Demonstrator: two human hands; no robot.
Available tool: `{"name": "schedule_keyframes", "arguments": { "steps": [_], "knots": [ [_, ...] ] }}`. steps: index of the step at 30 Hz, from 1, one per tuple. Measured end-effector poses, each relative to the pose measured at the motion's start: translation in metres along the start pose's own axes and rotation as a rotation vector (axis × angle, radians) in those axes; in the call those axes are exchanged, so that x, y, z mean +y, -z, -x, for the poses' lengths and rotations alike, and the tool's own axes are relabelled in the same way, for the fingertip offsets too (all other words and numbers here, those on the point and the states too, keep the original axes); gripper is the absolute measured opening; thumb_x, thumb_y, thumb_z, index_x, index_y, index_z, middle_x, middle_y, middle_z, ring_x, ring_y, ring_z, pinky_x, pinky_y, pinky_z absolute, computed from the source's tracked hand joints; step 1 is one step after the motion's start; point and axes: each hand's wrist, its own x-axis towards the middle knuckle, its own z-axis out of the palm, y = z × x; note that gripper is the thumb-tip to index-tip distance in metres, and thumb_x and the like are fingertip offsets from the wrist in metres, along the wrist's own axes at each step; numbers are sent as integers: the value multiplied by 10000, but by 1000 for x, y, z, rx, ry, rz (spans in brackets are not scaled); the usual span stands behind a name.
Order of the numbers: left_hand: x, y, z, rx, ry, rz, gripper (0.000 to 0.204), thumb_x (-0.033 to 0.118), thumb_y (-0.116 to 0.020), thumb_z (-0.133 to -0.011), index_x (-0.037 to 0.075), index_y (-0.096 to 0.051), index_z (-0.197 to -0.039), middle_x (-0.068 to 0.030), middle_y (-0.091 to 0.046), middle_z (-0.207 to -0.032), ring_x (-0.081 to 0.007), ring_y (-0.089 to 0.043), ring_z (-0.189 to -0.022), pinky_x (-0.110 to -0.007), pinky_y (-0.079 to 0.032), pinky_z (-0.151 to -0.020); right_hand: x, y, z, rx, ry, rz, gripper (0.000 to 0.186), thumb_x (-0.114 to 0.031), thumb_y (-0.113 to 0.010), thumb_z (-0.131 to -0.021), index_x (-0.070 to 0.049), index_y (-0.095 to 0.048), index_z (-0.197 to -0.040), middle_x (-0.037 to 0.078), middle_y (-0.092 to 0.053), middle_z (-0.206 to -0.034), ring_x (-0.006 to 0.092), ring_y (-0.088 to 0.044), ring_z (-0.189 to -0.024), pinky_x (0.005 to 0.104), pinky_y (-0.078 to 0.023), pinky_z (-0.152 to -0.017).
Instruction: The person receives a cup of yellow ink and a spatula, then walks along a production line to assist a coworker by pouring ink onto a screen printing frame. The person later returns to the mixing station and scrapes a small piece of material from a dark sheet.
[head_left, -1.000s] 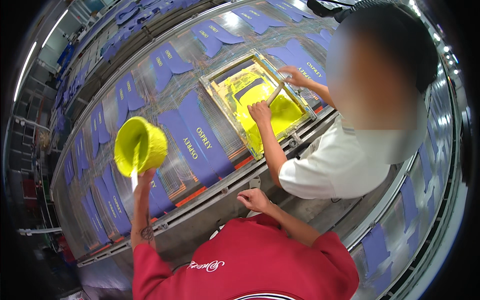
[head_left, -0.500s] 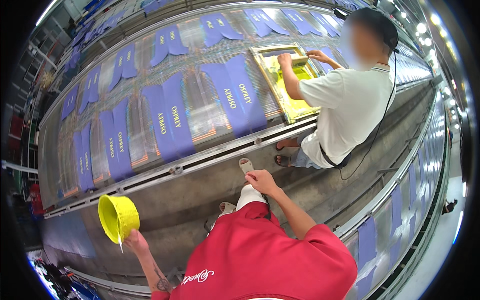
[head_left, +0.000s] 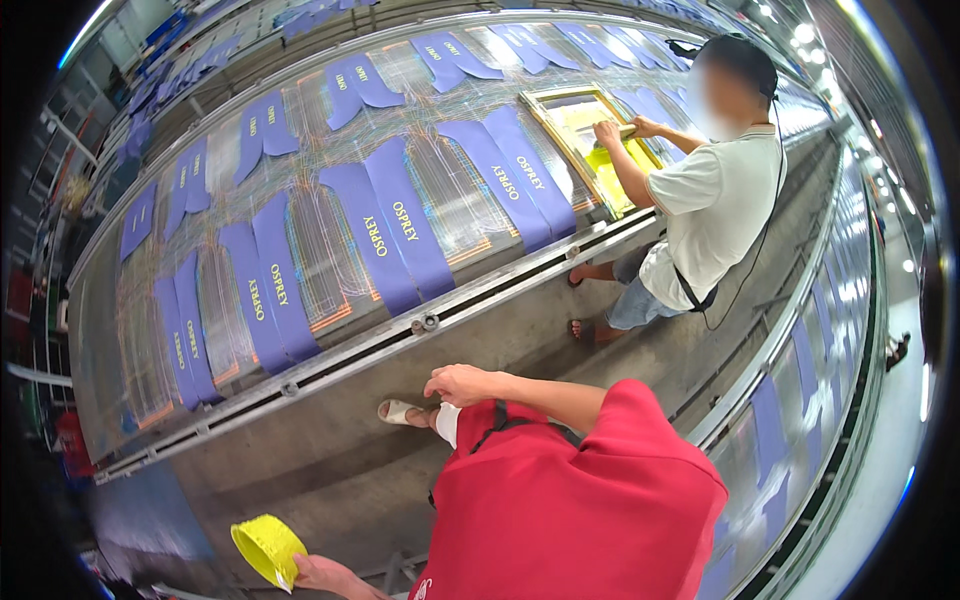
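Low at the bottom left, my left hand grips a yellow, ink-coated bucket, which is tilted with a pale stick at its edge. My right hand is loosely closed in front of my red shirt, with nothing visible in it, nearest to the metal rail of a long printing table. On that table lie rows of purple fabric pieces with yellow lettering. At the table's right end of my view, a yellow-inked screen frame rests on the surface.
A co-worker in a white shirt stands right of me, both hands on a squeegee over the screen. A second printing table with purple pieces runs along the right. A concrete aisle lies between the tables, around my feet.
My left hand has brought the bucket down from table height to low at the bottom left. My view has shifted, showing more aisle. The co-worker's hands have moved on the screen.
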Motion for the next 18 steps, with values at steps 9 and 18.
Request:
{"name": "schedule_keyframes", "arguments": {
  "steps": [9,18],
  "knots": [
    [-52,136,-140,246,-10,-90,472,126,-699,-934,-55,-539,-1340,-134,-601,-1353,-267,-572,-1217,-424,-400,-1107,-118,-79,-210,-73,293,-170,341,-225,-759,-804,-64,-753,-1104,130,-748,-921,344,-713,-836,426,-563,-765],
    [-89,198,-249,580,68,18,652,102,-806,-836,14,-506,-1409,-89,-612,-1339,-207,-587,-1251,-375,-438,-1094,-359,-222,-426,-540,446,-176,284,-203,-667,-974,28,-728,-1128,146,-753,-856,181,-726,-759,325,-568,-718]
  ]
}}
